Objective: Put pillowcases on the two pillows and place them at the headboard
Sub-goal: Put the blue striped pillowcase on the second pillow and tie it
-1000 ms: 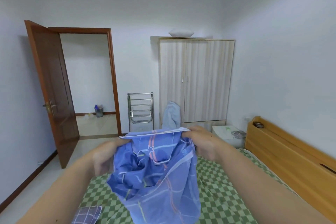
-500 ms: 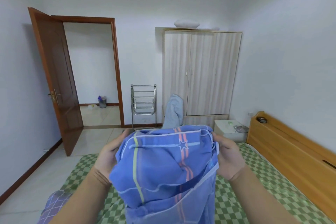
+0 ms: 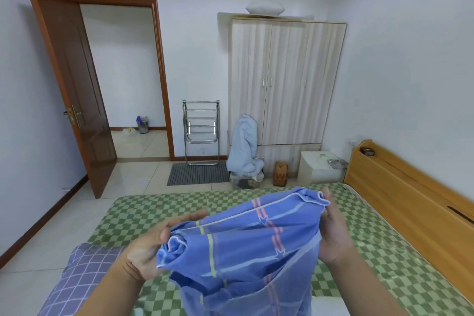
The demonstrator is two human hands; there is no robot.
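- Blue pillowcase (image 3: 241, 246) with white piping and plaid stripes held up over the green checked bed (image 3: 143, 215), bunched and gathered between both hands, lower part hanging toward the camera.
- Left hand (image 3: 151, 246) at the near-left bunched corner: thumb and fingers pinching the rolled hem, index finger stretched along the top edge.
- Right hand (image 3: 333, 233) at the far-right end: fingers mostly straight behind the cloth, thumb hidden by the fabric; cannot tell whether pinched or only supported there.
- Purple checked pillow (image 3: 77, 279) lying at the bed's near-left corner, apparently already cased; a white patch at the bottom edge, just right of the hanging cloth, possibly the bare pillow, too cropped to say.
- Wooden headboard (image 3: 410, 200) along the right side, well apart from both hands; nothing resting against it yet.
- Step in hand, by judgement: gathering the case and finding its open mouth, before any pillow goes in.
- Next move likely calling for: spreading the opening wide with both hands, bringing it to the uncased pillow, feeding the corners in, shaking down.
- Risk: twisted fabric or an inside-out case snagging the pillow corners.
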